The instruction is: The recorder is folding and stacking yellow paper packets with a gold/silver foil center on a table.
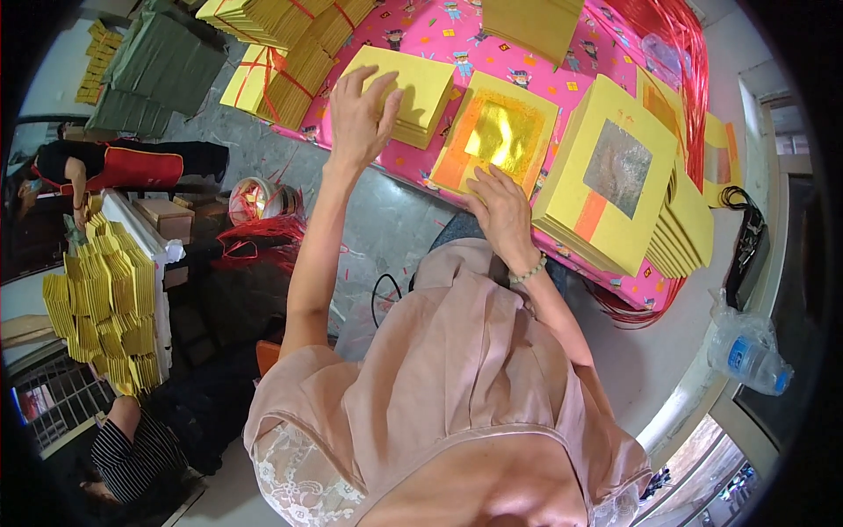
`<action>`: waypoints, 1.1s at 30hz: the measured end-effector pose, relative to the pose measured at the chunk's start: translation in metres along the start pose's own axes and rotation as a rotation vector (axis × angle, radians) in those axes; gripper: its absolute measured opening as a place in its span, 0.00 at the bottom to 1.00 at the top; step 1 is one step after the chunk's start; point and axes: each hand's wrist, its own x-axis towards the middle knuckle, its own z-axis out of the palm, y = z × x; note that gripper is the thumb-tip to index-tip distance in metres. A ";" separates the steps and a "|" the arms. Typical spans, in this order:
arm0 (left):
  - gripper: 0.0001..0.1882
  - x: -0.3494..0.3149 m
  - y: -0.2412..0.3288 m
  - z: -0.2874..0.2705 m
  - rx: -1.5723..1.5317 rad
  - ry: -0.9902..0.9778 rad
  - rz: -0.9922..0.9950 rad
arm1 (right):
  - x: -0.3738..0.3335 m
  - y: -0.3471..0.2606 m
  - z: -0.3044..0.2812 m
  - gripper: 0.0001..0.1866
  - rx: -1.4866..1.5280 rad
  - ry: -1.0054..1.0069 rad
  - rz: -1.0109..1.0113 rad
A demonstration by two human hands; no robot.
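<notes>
My left hand [362, 121] reaches over the left edge of a stack of plain yellow paper [426, 86]. Its fingers are spread and bent a little, and they cast a shadow on the top sheet; I cannot tell whether they touch it. My right hand [503, 211] lies with fingers extended on the near edge of a yellow sheet with a shiny gold foil square [502, 132] and an orange band. Directly right of that hand stands a thick stack of yellow paper with a silver square [618, 167] and an orange strip on top.
Pink patterned cloth [408, 35] covers the table. Bundles tied with red string [272, 83] stand at the far left, and red strands [689, 79] hang at the right. A plastic bottle in a bag [746, 356] lies far right. Another person in a red vest [140, 167] works at left.
</notes>
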 end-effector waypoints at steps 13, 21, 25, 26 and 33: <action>0.15 -0.094 0.060 0.013 -0.800 -0.307 -0.422 | -0.002 0.003 0.007 0.09 0.080 0.066 0.062; 0.11 -0.095 0.057 0.026 -0.790 -0.304 -0.469 | 0.002 -0.004 0.001 0.09 0.070 0.068 0.063; 0.10 -0.093 0.056 0.026 -0.763 -0.325 -0.455 | 0.002 -0.003 0.002 0.08 0.074 0.070 0.070; 0.10 -0.093 0.056 0.026 -0.773 -0.324 -0.456 | 0.002 -0.004 0.002 0.08 0.075 0.070 0.070; 0.10 -0.094 0.056 0.029 -0.804 -0.299 -0.472 | 0.003 -0.005 0.001 0.08 0.083 0.068 0.076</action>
